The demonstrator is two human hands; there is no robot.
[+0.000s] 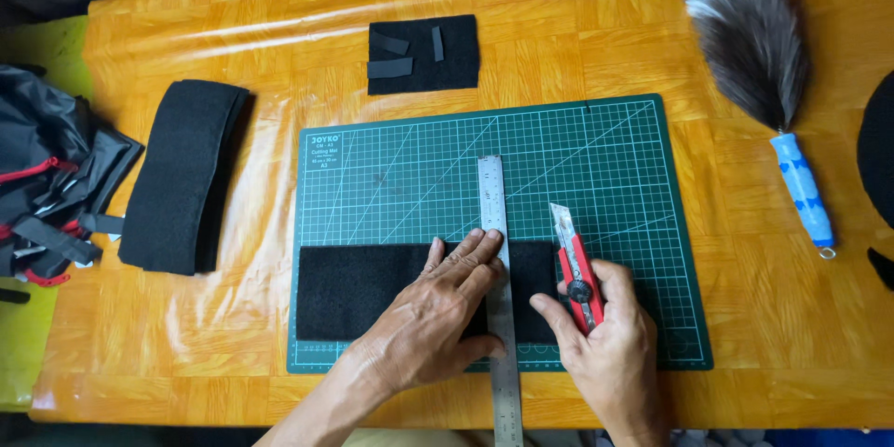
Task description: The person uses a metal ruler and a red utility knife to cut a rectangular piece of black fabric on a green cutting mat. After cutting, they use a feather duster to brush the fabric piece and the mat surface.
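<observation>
Your left hand (447, 303) lies flat, fingers (466, 256) pressed together and extended, pinning the long steel ruler (496, 223) across the black rectangular felt strip (368, 289), which sits along the lower edge of the green gridded cutting mat (596, 158) in the centre of the frame. Your right hand (605, 335) is wrapped around the red-handled snap-off utility knife (575, 265), fingers curled closed on its body, blade extended and resting just right of the ruler near the strip's upper edge. Judged from this: the cut looks set up but barely begun; no separated piece shows on the mat. Pieces that may be finished: a black square with three small dark strips on it (424, 54) at upper centre, and a stack of black felt pieces (182, 177) at left on the orange wood-pattern bench (764, 317). Hard to make out: whether the blade tip touches the felt; the strip's right end lies under your right hand. A grey feather duster with blue handle (754, 47) is cut off at upper right; black bag with red trim (47, 196) is cut off at left.
</observation>
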